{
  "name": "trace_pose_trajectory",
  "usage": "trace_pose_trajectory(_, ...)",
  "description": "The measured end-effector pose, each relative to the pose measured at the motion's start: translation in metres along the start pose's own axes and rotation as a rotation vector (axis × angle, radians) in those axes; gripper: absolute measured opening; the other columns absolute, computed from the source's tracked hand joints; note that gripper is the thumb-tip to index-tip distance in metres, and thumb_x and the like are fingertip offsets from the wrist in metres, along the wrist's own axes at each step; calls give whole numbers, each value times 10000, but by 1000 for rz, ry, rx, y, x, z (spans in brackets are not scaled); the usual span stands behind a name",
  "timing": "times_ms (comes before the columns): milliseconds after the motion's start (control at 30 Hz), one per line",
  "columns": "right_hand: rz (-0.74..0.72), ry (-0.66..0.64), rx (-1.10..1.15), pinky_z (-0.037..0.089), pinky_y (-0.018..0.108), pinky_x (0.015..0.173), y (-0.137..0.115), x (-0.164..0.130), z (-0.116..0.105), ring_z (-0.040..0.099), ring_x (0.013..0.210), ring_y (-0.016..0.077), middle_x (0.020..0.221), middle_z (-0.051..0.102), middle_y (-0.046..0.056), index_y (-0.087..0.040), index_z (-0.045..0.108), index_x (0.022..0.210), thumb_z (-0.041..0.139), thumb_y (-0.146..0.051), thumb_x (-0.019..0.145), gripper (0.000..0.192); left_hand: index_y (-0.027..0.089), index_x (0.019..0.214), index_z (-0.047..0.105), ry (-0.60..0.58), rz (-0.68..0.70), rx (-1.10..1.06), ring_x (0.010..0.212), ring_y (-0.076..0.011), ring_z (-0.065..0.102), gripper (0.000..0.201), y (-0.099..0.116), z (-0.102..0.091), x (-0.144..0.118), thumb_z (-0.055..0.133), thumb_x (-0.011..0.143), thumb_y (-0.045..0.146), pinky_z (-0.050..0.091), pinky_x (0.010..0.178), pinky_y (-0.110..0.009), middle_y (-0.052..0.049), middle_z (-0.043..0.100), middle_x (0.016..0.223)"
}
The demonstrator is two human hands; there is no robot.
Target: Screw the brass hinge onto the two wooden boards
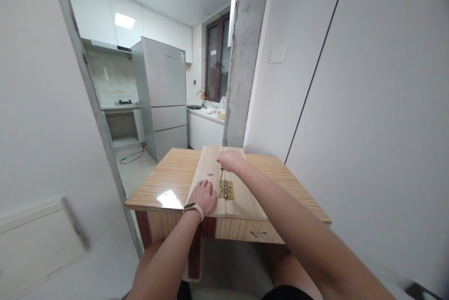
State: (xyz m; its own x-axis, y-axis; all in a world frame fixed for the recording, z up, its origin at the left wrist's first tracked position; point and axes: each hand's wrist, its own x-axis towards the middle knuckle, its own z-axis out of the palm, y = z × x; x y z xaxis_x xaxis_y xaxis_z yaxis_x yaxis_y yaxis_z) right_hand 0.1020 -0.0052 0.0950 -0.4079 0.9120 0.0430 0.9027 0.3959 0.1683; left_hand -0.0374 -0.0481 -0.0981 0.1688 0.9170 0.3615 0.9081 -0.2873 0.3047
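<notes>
Two pale wooden boards (pixel 242 197) lie side by side on a wooden table (pixel 171 178), joined by a brass hinge (pixel 226 189). My left hand (pixel 203 196), with a white band on the wrist, presses flat on the left board just left of the hinge. My right hand (pixel 229 160) is closed above the hinge, holding a thin tool upright whose tip meets the hinge. A few small dark screws (pixel 210 175) lie on the left board beyond my left hand.
A white wall runs close on the right and another on the left. A grey concrete pillar (pixel 245 57) stands behind the table. Beyond is a kitchen with a grey fridge (pixel 163 94) and a counter with a sink (pixel 205 113).
</notes>
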Motion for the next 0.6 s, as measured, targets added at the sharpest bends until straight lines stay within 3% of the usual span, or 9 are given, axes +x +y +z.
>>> trace_pose_trajectory(233, -85, -43, -7, 512, 299, 825, -3, -6, -11, 695, 1086, 264, 1160, 734, 176, -157, 712, 1159, 608, -271, 936, 272, 202, 1249, 598, -13, -9, -7, 1302, -274, 443, 378, 1, -2, 0, 406, 975, 378, 314, 1126, -403, -122, 577, 1355)
trace_pose_trajectory(433, -185, -35, -51, 487, 254, 791, 4, -4, -8, 693, 1064, 234, 1157, 743, 108, -215, 709, 1125, 684, -146, 831, 302, 193, 1225, 609, -4, -3, -7, 1296, -272, 444, 368, 0, 0, 0, 406, 976, 373, 308, 1129, -396, -126, 581, 1344)
trace_pose_trajectory(600, -120, -47, -3, 493, 271, 826, 5, 0, -2, 682, 1099, 248, 1159, 739, 140, -185, 705, 1154, 624, -345, 934, 284, 198, 1191, 618, 0, 0, 15, 1263, -269, 463, 352, -1, 0, 0, 409, 972, 376, 327, 1111, -392, -116, 600, 1298)
